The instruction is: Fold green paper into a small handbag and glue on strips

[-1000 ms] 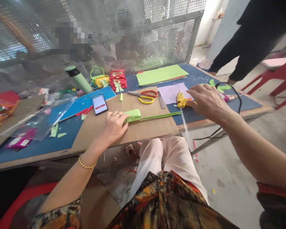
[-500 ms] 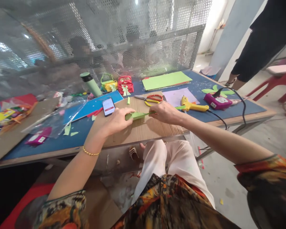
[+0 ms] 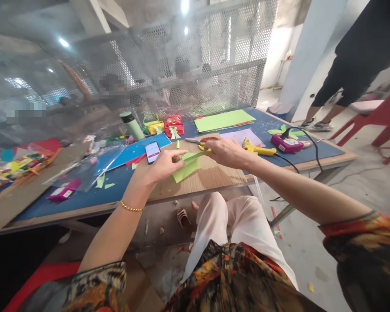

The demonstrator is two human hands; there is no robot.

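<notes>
My left hand is closed on a folded piece of green paper, thumb and fingers at its left side. My right hand pinches a narrow green paper strip that runs along the top of the folded piece. Brown cardboard lies under both hands. Just beyond my right hand rest scissors with orange and yellow handles, partly hidden by it. A phone with a lit screen is beside my left hand.
A yellow glue gun, its cord and a purple box occupy the right side. Behind are green sheets, a green bottle, and small red and yellow bags. A person stands by a red chair.
The green paper has tilted, so more of its flat face shows below the strip. Both hands stay closed on the paper and strip. The camera view has shifted slightly.
</notes>
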